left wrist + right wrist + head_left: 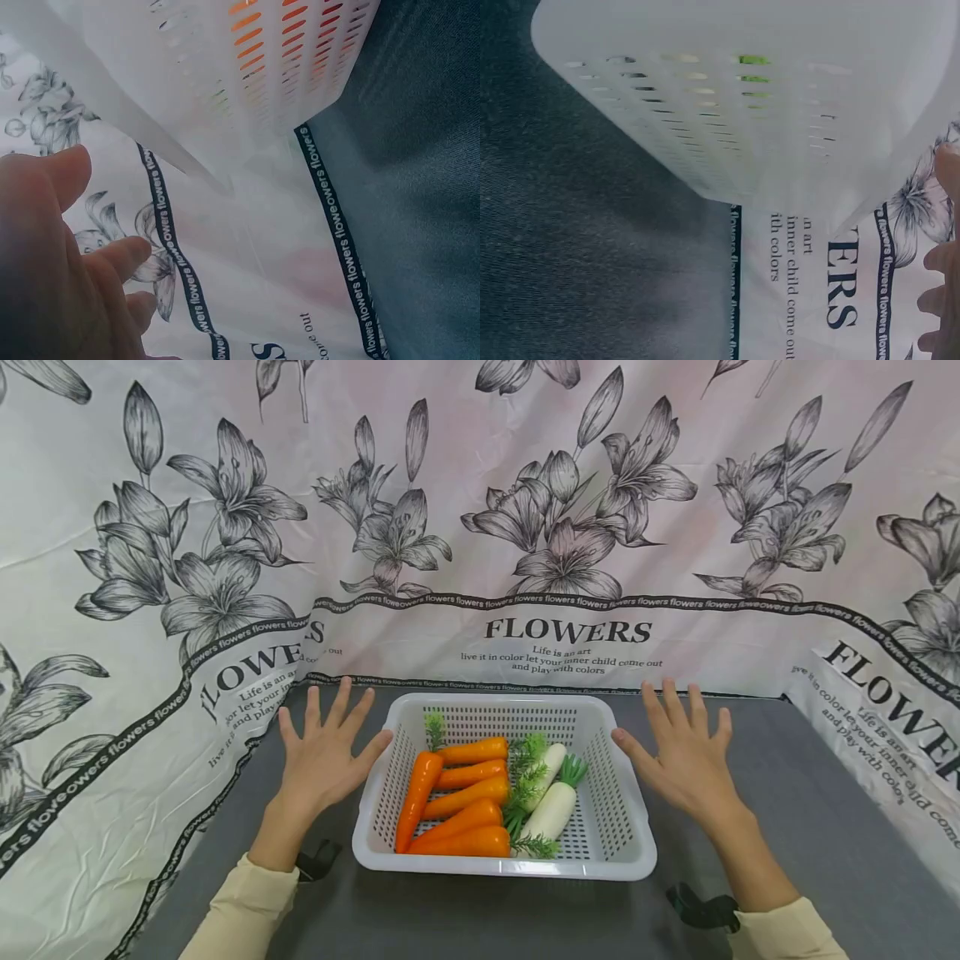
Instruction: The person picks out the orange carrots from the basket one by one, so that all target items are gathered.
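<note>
A white plastic basket [502, 866] with slotted walls stands in the middle of the grey table. Several orange carrots [468, 803] lie in its left part, some with feathery green tops. White radishes [551, 812] with green leaves lie to their right. My left hand [326, 756] is spread beside the basket's left rim, fingers straight and holding nothing. On the other side my right hand [688, 760] is spread likewise, its thumb near the right rim. In the left wrist view the basket's slotted wall [262, 52] shows orange through its holes; green shows in the right wrist view.
A white cloth [570, 647] printed with black lilies and the word FLOWERS hangs behind the table and along both sides. The grey tabletop [480, 914] extends in front of the basket. Dark straps [701, 906] sit at both wrists.
</note>
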Action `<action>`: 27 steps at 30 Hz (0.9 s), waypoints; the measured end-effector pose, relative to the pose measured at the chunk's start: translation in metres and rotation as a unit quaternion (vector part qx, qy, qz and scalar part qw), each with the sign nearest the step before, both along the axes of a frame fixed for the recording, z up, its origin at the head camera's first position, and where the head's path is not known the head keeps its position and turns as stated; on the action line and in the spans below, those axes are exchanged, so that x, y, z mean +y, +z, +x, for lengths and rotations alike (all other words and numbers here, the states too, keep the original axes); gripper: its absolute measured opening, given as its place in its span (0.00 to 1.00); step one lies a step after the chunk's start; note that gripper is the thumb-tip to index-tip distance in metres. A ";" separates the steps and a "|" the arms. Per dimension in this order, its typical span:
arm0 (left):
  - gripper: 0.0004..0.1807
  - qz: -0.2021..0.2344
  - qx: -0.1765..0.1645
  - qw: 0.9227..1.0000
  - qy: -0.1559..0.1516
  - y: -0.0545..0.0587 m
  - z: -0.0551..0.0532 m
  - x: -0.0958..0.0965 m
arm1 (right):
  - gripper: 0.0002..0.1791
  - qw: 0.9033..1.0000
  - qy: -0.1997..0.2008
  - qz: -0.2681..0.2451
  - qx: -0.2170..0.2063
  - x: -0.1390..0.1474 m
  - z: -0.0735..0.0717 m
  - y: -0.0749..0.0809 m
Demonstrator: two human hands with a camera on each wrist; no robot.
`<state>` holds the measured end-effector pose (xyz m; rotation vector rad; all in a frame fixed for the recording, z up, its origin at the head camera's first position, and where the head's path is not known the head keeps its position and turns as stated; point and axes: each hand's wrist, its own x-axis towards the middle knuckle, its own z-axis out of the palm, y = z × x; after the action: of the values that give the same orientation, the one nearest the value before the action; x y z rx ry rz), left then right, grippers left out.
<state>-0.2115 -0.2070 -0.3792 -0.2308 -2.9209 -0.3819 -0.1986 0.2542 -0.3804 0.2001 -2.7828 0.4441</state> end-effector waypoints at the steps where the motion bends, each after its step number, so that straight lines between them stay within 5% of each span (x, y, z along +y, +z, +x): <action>1: 0.45 0.001 -0.002 1.000 -0.001 0.000 0.000 0.000 | 0.49 1.000 0.005 -0.002 -0.002 0.000 0.000 0.001; 13: 0.37 0.065 0.009 0.997 -0.050 -0.011 -0.003 -0.006 | 0.42 0.987 0.149 -0.045 0.029 -0.009 -0.010 0.034; 27: 0.26 0.202 -0.018 0.968 -0.147 -0.043 -0.006 -0.013 | 0.39 0.961 0.272 -0.018 -0.043 -0.057 -0.031 0.069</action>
<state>-0.2179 -0.2202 -0.4219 -0.5978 -2.7604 -1.0185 -0.2297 0.1970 -0.3114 0.9694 -2.7692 0.6406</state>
